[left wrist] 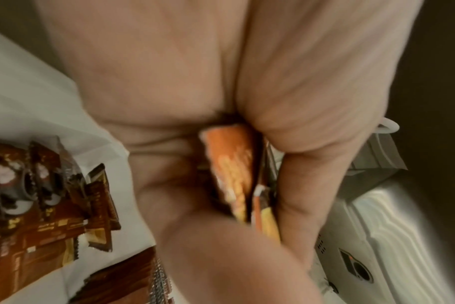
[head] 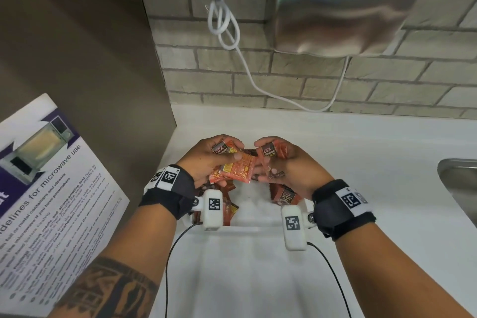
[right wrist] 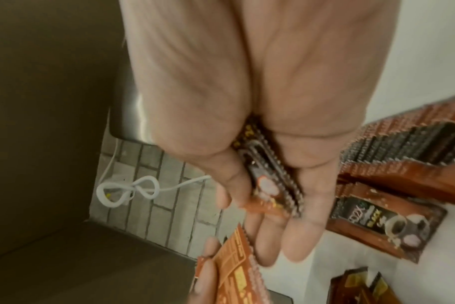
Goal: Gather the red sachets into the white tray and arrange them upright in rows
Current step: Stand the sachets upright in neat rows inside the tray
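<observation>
Nearest, a white tray [head: 247, 224] is seen on the counter [head: 374, 152], with loose red sachets [head: 285, 195] lying flat in it. Above it, a bundle of sachets [head: 236, 169] is gripped by the left hand [head: 206, 160]; another bundle [head: 271, 151] is pinched in the right hand [head: 289, 165]. Beyond, a hand dryer [head: 346, 5] is mounted on the brick wall [head: 335, 85].
</observation>
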